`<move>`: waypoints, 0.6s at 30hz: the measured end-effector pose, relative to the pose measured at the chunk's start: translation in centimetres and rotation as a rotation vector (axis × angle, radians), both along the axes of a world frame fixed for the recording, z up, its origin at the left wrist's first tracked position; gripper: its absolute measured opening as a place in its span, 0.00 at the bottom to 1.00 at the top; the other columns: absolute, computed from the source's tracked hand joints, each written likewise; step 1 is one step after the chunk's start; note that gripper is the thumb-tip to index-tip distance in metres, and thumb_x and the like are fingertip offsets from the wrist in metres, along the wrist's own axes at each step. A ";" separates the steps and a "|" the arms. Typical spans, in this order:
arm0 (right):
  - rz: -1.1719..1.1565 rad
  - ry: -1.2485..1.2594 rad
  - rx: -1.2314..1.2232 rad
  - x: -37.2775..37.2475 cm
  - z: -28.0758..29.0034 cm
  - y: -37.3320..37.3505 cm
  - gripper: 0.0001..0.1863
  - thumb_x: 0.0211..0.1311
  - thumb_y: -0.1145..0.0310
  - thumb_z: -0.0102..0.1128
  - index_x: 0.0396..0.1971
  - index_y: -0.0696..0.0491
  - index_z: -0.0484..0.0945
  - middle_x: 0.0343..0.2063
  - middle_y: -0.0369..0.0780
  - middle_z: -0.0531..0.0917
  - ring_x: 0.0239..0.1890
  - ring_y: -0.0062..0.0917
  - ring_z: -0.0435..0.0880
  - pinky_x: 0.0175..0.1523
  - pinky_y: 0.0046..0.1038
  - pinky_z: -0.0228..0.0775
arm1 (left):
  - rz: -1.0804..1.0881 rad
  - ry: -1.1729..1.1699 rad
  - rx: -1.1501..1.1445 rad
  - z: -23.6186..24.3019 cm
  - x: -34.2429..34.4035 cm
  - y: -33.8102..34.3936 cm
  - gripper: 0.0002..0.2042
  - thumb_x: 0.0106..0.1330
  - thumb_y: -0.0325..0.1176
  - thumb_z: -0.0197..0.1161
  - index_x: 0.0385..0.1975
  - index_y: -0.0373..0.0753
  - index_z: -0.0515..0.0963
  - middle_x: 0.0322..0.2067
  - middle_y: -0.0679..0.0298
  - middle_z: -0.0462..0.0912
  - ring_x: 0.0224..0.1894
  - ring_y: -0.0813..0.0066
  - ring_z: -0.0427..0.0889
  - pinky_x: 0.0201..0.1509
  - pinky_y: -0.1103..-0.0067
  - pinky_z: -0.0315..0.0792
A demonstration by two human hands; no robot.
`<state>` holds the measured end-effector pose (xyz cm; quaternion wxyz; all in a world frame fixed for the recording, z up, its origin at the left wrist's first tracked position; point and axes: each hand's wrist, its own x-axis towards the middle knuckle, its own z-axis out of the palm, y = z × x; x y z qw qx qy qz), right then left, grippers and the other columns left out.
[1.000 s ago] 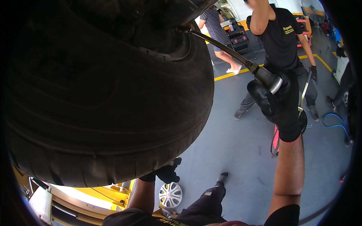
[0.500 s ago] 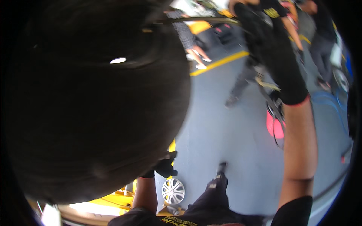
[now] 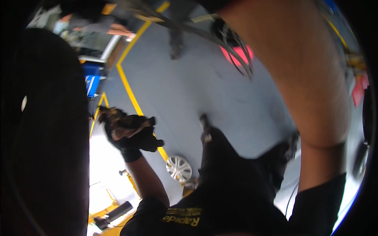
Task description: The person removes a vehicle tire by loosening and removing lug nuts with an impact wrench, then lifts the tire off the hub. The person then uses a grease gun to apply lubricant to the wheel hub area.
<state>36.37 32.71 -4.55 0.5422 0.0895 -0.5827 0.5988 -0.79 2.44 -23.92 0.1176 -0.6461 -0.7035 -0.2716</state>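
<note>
A big dark rounded shape, probably a tyre, fills the left side close to me. Beside it my left hand, in a black glove, is raised and apart from it. Its fingertips point outward with gaps between them, and a brownish patch shows on the palm; blur hides whether that is dirt or a thing. My right arm reaches up across the right side. Only a dark bit of my right hand's glove shows at the top edge, its fingers out of sight. A long dark bar crosses near it, blurred.
Yellow lines mark the grey floor. A silver wheel cover lies near my feet, by yellow equipment. Ahead stands a pink-red container among dark cables. A blue object and another person's legs are far left.
The dark rounded shape has shifted left and looks narrower. My left hand has come away from its lower edge and risen. My right hand has passed mostly out of the top. The view has turned.
</note>
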 end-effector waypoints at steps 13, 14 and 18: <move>0.588 -0.243 -0.241 0.7 1.7 3.7 0.35 0.70 0.29 0.46 0.23 0.48 0.77 0.12 0.34 0.72 0.12 0.25 0.71 0.22 0.28 0.67 | -0.156 -0.382 0.414 3.5 18.4 17.3 0.25 0.63 0.32 0.69 0.60 0.29 0.76 0.49 0.55 0.83 0.52 0.57 0.83 0.57 0.68 0.76; 0.780 -0.226 -0.324 0.0 1.7 4.3 0.36 0.69 0.27 0.45 0.20 0.46 0.76 0.11 0.34 0.70 0.12 0.25 0.69 0.21 0.27 0.64 | -0.144 -0.191 0.521 4.4 18.3 17.9 0.27 0.58 0.29 0.71 0.59 0.30 0.77 0.50 0.52 0.83 0.52 0.53 0.83 0.57 0.67 0.75; 0.790 -0.209 -0.276 -0.9 -0.1 6.0 0.37 0.69 0.25 0.40 0.19 0.44 0.75 0.10 0.33 0.68 0.11 0.25 0.67 0.20 0.28 0.60 | -0.367 -0.834 0.489 6.6 19.1 19.7 0.16 0.79 0.36 0.52 0.58 0.33 0.74 0.52 0.60 0.81 0.51 0.69 0.81 0.59 0.72 0.74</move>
